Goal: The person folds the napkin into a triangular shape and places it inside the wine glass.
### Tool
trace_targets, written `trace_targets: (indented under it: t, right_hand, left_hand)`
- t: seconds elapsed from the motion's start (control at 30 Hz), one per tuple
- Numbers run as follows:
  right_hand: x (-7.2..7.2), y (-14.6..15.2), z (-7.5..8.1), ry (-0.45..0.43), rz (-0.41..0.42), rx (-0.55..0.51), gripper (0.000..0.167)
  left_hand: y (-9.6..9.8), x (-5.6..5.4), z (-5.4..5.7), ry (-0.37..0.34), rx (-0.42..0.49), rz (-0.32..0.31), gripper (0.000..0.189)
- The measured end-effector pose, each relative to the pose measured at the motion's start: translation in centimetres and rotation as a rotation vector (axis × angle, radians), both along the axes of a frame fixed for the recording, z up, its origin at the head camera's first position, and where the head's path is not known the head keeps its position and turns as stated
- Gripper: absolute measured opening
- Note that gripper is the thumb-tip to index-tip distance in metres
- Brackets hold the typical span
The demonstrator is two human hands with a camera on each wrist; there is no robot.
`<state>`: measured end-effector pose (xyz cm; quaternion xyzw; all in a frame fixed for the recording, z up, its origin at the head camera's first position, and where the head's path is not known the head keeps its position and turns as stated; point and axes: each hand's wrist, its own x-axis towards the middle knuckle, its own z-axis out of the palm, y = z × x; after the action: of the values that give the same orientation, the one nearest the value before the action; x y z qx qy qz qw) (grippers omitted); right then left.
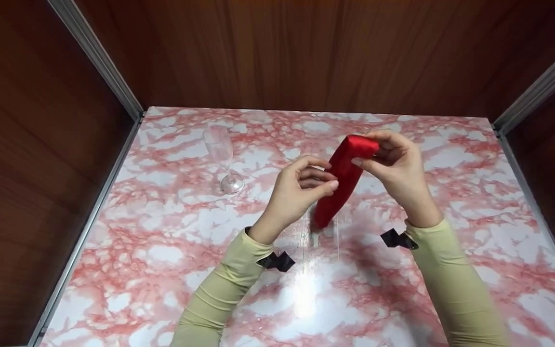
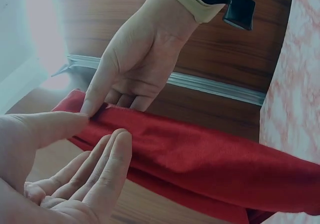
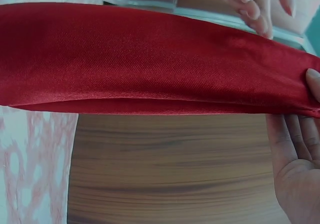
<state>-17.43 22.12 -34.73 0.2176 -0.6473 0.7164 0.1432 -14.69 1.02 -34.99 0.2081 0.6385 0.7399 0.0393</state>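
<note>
A folded red cloth (image 1: 342, 180) with a satin sheen hangs in a long strip above the table, its narrow lower end close over the surface. My right hand (image 1: 400, 166) pinches its upper end between thumb and fingers. At the strip's left side is my left hand (image 1: 304, 183), thumb and fingers apart. In the left wrist view, the left hand's fingers (image 2: 107, 171) are nearly straight and overlap the cloth (image 2: 190, 156), without curling round it. The right wrist view shows lengthwise folds along the cloth's (image 3: 150, 59) lower edge.
A clear champagne flute (image 1: 218, 144) stands at the back left of the pink-and-white marbled table (image 1: 152, 260). Brown wood-grain panels (image 1: 282, 58) with metal edge strips (image 1: 109, 60) enclose the back and sides. A black wrist mount (image 1: 277, 261) sticks out from the left sleeve.
</note>
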Motion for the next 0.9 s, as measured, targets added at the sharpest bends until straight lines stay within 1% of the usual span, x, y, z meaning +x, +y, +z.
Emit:
trace_targets:
  t: [0.07, 0.13, 0.17, 0.27, 0.43, 0.53, 0.63, 0.77, 0.83, 0.9]
  right_hand:
    - [0.0, -0.1, 0.0, -0.001, 0.002, 0.002, 0.036]
    - [0.1, -0.1, -0.1, -0.012, 0.005, 0.004, 0.036]
    - [0.1, -0.1, -0.1, -0.018, 0.004, 0.007, 0.037]
    - [0.2, -0.3, -0.1, -0.038, 0.002, 0.015, 0.037]
    - [0.2, -0.5, -0.1, -0.064, 0.013, 0.051, 0.036]
    - [0.3, -0.5, -0.1, -0.080, 0.032, 0.067, 0.037]
    - [0.3, -0.5, 0.0, -0.095, 0.053, 0.069, 0.038]
    - [0.4, -0.3, 0.1, -0.115, 0.081, 0.078, 0.042]
    - [0.4, -0.1, 0.0, -0.129, 0.094, 0.098, 0.044]
    - [0.4, 0.2, -0.2, -0.144, 0.111, 0.141, 0.045]
  left_hand:
    - [0.3, -0.4, -0.6, -0.017, 0.016, -0.010, 0.040]
    - [0.5, -1.0, -1.2, -0.014, 0.023, -0.004, 0.048]
    - [0.5, -1.2, -1.4, -0.013, 0.026, 0.001, 0.050]
    - [0.7, -1.7, -1.7, 0.023, 0.005, 0.027, 0.053]
    - [0.9, -2.3, -1.9, 0.090, -0.087, 0.091, 0.043]
    - [1.0, -2.6, -2.0, 0.113, -0.117, 0.122, 0.036]
    - [1.0, -2.9, -2.0, 0.130, -0.123, 0.142, 0.030]
    - [1.0, -3.0, -2.1, 0.141, -0.115, 0.148, 0.026]
    - [1.0, -3.1, -2.2, 0.144, -0.109, 0.149, 0.024]
    - [1.0, -3.1, -2.2, 0.151, -0.105, 0.153, 0.023]
